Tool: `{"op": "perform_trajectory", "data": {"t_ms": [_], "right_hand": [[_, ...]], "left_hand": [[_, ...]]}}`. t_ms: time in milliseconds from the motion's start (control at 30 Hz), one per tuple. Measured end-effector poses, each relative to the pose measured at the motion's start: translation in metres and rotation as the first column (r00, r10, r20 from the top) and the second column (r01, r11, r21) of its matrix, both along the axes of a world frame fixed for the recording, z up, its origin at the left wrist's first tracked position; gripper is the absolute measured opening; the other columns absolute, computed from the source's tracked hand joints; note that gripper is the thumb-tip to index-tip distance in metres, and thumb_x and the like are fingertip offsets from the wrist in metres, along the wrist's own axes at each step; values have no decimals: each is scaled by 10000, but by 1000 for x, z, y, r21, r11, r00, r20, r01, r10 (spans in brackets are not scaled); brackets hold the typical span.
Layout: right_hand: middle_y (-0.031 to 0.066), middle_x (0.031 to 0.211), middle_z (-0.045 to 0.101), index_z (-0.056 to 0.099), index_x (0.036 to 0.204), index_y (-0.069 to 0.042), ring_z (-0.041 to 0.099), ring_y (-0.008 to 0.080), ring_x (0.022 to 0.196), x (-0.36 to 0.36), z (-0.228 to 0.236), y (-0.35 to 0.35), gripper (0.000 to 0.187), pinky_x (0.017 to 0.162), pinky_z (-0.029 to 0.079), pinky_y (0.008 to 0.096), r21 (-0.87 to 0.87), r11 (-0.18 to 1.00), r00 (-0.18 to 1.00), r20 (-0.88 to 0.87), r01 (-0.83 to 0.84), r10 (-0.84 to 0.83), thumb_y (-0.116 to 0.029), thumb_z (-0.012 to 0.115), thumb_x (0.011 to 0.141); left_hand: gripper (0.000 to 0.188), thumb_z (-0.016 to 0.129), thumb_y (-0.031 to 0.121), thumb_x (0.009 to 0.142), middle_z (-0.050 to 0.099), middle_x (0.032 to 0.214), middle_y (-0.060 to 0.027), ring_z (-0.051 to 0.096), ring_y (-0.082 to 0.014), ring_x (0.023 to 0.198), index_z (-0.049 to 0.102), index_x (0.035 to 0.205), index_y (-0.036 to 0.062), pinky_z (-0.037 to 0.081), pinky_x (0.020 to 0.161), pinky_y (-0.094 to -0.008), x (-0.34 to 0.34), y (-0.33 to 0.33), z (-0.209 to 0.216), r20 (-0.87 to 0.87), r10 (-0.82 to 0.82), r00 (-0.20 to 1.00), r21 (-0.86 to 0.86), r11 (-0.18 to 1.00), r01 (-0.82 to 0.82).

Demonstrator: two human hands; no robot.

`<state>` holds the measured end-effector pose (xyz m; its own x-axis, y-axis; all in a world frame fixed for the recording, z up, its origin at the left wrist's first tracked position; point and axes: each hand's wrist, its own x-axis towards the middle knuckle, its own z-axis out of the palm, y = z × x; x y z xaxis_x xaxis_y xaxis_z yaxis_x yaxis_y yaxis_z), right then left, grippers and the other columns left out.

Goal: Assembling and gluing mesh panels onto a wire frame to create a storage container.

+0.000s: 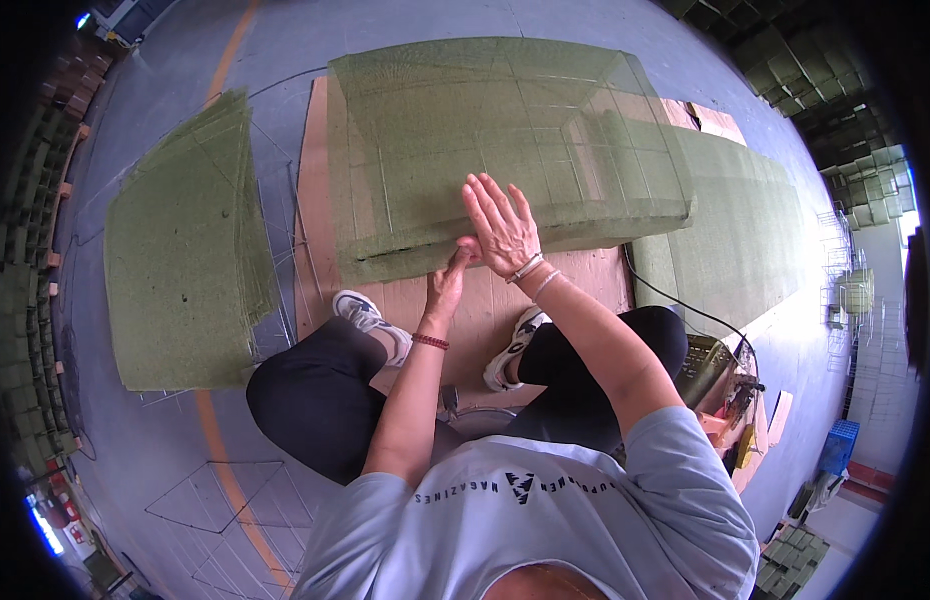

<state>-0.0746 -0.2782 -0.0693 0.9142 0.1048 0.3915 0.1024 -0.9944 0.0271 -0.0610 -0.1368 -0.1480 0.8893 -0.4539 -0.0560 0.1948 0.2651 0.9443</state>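
Note:
A green mesh sheet (435,130) covers a box-shaped wire frame (530,110) in front of me. My right hand (507,238) lies flat on the mesh near its folded front edge, fingers stretched out together. Just left of it and lower, my left hand (447,285) is closed at that edge, seemingly pinching the mesh; its fingertips are partly hidden. A flat pink-brown board (415,310) lies beneath the covered frame.
A stack of cut green mesh sheets (180,250) lies to the left, and more green mesh (735,210) to the right. A black cable (675,290) runs to a container of tools (730,385) by my right knee. Bare wire frames (225,510) rest on the floor at lower left.

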Motion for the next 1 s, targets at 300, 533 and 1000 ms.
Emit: {"op": "perform_trajectory", "data": {"t_ms": [300,533,1000], "right_hand": [[122,1531,263,244,1466,-32,238,258,1420,21,20,27,880,1149,199,442,56,990,989,-70,-126,130,-673,294,864],[87,1510,316,270,1460,-49,310,229,1384,18,2,30,815,1114,262,440,-13,998,997,-50,-56,55,-608,358,874],[63,1530,287,254,1473,-69,278,200,1405,11,-3,38,722,1136,192,438,58,998,999,-32,-2,4,-518,360,918]], "left_hand": [[416,571,252,954,561,1276,-111,511,-199,1174,524,1289,10,396,1004,-360,4,1,-4,74,43,996,33,998,-45],[420,594,206,943,541,1275,-83,519,-158,1146,507,1302,7,451,947,-326,10,31,18,-137,-88,987,-48,996,82],[447,575,388,946,642,1064,-98,619,-166,905,595,1129,-19,491,829,-311,11,31,23,24,139,990,54,989,-140]]}}
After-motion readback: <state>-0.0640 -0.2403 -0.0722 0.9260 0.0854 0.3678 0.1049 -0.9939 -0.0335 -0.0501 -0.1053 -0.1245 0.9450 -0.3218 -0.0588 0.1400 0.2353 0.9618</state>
